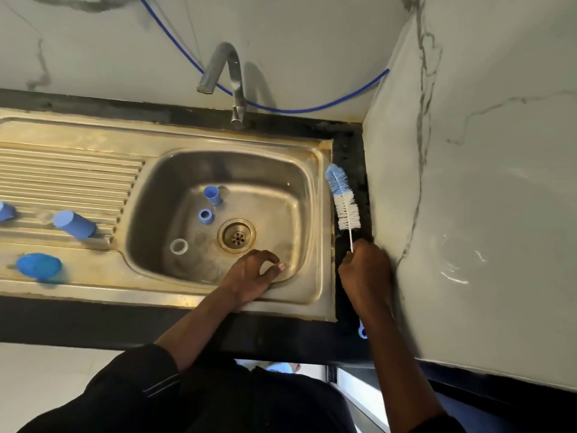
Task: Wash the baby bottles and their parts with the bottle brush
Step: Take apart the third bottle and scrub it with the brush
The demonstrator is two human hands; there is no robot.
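The right hand (363, 270) grips the thin wire handle of a blue-and-white bristle bottle brush (342, 198) beside the stainless steel sink (316, 214). The left hand (253, 273), fingers loosely curled, reaches into the basin, where a clear plastic ring (179, 246), a small blue ring (206, 215) and a short blue tube (213, 195) lie.

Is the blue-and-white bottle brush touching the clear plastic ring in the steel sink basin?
Apart. Head view: right hand holds the brush beyond the sink's right rim; the ring lies left of the drain.

Sink count
1 brush (342, 198); basin (299, 189): 2 blue parts (213, 195) (206, 216), 1 clear ring (179, 246); drainboard (62, 170): 3 blue pieces (74, 224) (39, 266) (6, 211).
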